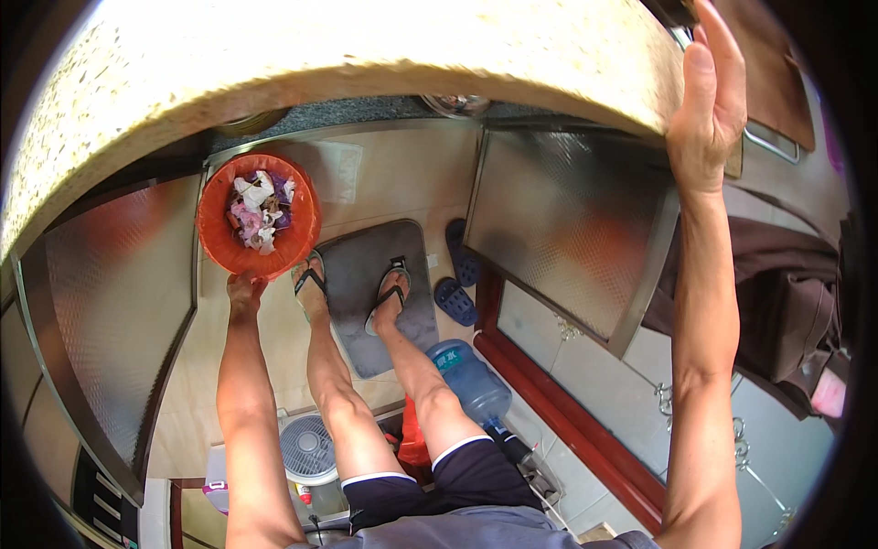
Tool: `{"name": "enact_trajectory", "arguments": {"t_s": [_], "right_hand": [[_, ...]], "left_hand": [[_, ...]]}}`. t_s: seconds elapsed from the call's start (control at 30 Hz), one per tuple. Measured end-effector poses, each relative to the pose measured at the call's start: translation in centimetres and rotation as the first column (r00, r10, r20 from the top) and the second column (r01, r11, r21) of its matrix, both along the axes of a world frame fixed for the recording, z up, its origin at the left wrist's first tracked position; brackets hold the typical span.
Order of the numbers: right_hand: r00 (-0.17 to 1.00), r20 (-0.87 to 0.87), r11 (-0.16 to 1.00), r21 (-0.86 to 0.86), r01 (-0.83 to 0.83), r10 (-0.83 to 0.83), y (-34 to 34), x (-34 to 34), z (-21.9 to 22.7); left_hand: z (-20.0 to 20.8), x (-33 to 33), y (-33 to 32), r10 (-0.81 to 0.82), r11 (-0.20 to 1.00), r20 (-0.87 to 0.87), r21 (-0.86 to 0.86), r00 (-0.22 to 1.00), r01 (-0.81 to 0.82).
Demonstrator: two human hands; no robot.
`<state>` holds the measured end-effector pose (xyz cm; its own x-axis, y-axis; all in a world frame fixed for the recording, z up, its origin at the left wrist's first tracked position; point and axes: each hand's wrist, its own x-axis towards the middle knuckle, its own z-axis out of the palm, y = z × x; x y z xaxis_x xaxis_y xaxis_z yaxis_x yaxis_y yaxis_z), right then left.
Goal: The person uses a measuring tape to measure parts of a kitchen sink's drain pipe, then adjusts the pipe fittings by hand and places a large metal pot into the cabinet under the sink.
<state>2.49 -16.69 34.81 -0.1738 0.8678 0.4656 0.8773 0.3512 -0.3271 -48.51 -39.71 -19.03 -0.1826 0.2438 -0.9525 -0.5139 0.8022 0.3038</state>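
Small kitchen with a tiled floor [274,366], and a speckled stone bench [366,55] arching across the top of the frame. Left hand [243,293], left of centre, is closed on the near rim of an orange bin [216,220], holding it up over the floor just below the bench edge. The bin is full of crumpled paper and scraps. Right hand [709,101], upper right, is open and flat, fingers straight, palm pressed against the end of the bench, gripping nothing. In the middle, both feet in flip-flops stand on a grey mat [352,284], the left foot just beside the bin. A pair of blue slippers [457,274] sits right of the mat, a blue water jug [471,380] lies lower down, and a small white fan [306,448] is at the bottom near the left knee.
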Motion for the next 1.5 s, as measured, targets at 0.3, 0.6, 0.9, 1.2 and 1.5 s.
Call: {"name": "enact_trajectory", "arguments": {"t_s": [0.3,0.6,0.9,1.2,1.5], "right_hand": [[0.74,-0.444,0.844,-0.431,0.318,-0.505,-20.9,2.5,3.6],[0.522,-0.022,0.397,-0.675,0.622,-0.853,-39.7,9.9,0.9],[0.532,-0.311,0.514,-0.808,0.289,-0.788,-36.2,7.2,3.3],[0.557,-0.586,0.604,-0.776,-0.179,-0.588,-24.3,2.3,3.5],[0.557,-0.74,0.658,-0.637,-0.401,-0.377,-13.8,0.3,2.6]], "left_hand": [[11.7,5.2,-2.1,-0.137,0.979,-0.181,0.124,0.974,0.16],[16.7,9.5,-6.7,-0.386,0.902,-0.107,0.166,0.916,0.399],[21.4,12.8,-7.1,-0.535,0.816,-0.173,0.149,0.827,0.559],[26.3,9.0,-10.1,-0.502,0.828,-0.193,0.176,0.843,0.533],[24.8,7.4,-9.3,-0.524,0.786,-0.255,0.222,0.813,0.577]]}}
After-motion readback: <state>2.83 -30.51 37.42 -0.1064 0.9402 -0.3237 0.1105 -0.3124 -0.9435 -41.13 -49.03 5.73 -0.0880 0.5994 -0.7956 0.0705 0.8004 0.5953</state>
